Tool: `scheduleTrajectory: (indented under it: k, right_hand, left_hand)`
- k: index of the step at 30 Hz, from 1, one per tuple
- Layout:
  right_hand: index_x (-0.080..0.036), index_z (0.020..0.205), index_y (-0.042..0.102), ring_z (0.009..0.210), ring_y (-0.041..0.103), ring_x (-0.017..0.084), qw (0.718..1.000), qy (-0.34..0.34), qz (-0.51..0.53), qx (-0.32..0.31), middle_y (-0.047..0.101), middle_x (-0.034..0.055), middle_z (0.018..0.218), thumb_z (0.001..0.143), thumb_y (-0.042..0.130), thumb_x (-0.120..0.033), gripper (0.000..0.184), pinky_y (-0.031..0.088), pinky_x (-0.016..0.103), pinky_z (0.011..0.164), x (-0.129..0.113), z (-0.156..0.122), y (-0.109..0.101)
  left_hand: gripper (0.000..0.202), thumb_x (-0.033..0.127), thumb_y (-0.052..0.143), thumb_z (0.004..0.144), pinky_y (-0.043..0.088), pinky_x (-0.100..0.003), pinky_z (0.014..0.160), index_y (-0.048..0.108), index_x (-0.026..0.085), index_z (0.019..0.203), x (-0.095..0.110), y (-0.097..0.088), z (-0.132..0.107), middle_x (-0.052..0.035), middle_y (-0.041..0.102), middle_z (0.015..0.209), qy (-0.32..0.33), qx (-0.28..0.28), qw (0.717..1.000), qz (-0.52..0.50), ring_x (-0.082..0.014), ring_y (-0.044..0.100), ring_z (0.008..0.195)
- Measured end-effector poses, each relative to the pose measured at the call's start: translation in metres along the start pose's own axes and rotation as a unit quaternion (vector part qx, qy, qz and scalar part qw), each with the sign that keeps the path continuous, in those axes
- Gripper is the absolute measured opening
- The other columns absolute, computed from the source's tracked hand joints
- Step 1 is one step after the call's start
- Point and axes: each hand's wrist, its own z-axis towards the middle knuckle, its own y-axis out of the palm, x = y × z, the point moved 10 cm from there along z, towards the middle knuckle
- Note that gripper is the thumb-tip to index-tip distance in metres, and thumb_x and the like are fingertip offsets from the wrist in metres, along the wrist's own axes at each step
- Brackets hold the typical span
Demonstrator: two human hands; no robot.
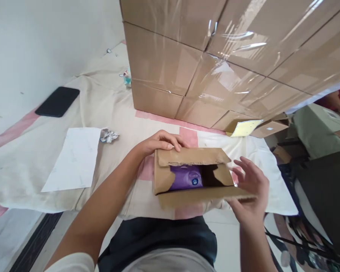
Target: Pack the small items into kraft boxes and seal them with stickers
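Note:
A small cardboard box [163, 181] lies with its opening towards me, long flaps folded out at the top and bottom. Inside its left part is a purple pack [184, 177] with a round blue mark; the right part of the interior is dark. My left hand [164, 141] holds the box by its far left edge, fingers curled over the upper flap. At the right end, my right hand [251, 185] has its fingers spread, with the thumb by the tip of the lower flap. Whether that thumb touches the flap is unclear.
Several stacked cartons [164, 60] in clear tape or film rise behind the box. A black phone [58, 101], a white paper sheet [75, 158] and crumpled scraps [109, 135] lie left on the cloth. A yellow slip [246, 128] leans at the right, near another person's hand [338, 105].

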Motion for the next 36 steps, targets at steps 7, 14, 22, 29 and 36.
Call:
scheduleTrajectory:
  k: [7, 14, 22, 29, 36]
  right_hand:
    - [-0.023, 0.138, 0.055, 0.138, 0.054, 0.033, 0.985, 0.141, 0.025, 0.098, 0.059, 0.0155, 0.144, 0.090, 0.067, -0.038, 0.051, 0.040, 0.059, 0.118, 0.019, 0.004, 0.021]
    - [-0.024, 0.132, 0.058, 0.141, 0.053, 0.030, 0.982, 0.129, 0.075, 0.116, 0.058, 0.0137, 0.147, 0.089, 0.067, -0.030, 0.045, 0.041, 0.058, 0.119, 0.015, 0.001, 0.028]
    - [-0.025, 0.140, 0.051, 0.138, 0.055, 0.029, 0.984, 0.110, 0.111, 0.091, 0.057, 0.0139, 0.147, 0.096, 0.056, -0.030, 0.044, 0.051, 0.051, 0.111, 0.022, -0.010, 0.024]
    - [-0.023, 0.103, 0.069, 0.110, 0.066, 0.027, 0.960, 0.240, 0.057, 0.134, 0.070, 0.0089, 0.111, 0.098, 0.057, -0.038, 0.020, 0.053, 0.045, 0.097, 0.105, -0.056, -0.044]
    - [-0.021, 0.102, 0.076, 0.108, 0.064, 0.027, 0.893, 0.430, 0.130, 0.004, 0.072, 0.0091, 0.114, 0.096, 0.044, -0.063, 0.054, 0.054, 0.039, 0.086, 0.159, -0.083, -0.030]
  left_hand:
    - [0.030, 0.049, 0.065, 0.087, 0.046, -0.047, 0.106, 0.083, 0.025, 0.085, 0.024, 0.002, -0.003, -0.0105, 0.074, 0.124, -0.001, -0.008, 0.993, 0.115, -0.0334, 0.067, 0.114]
    - [0.055, 0.053, 0.070, 0.087, 0.028, -0.052, 0.126, 0.062, 0.041, 0.140, 0.071, 0.088, -0.026, -0.0023, 0.064, 0.144, -0.037, 0.002, 0.846, 0.532, -0.0307, 0.057, 0.138]
    - [0.066, 0.042, 0.054, 0.101, 0.028, -0.056, 0.126, 0.032, 0.030, 0.161, 0.039, 0.124, -0.034, -0.0025, 0.047, 0.159, 0.011, 0.002, 0.683, 0.731, -0.0297, 0.046, 0.147]
    - [0.069, 0.048, 0.054, 0.100, 0.041, -0.056, 0.117, 0.024, 0.043, 0.161, 0.048, 0.102, -0.034, 0.0038, 0.061, 0.146, 0.061, -0.009, 0.659, 0.750, -0.0309, 0.055, 0.140]
    - [0.067, 0.047, 0.054, 0.098, 0.040, -0.056, 0.117, 0.030, 0.041, 0.161, 0.053, 0.106, -0.036, 0.0027, 0.065, 0.142, 0.079, 0.009, 0.646, 0.759, -0.0318, 0.056, 0.138]
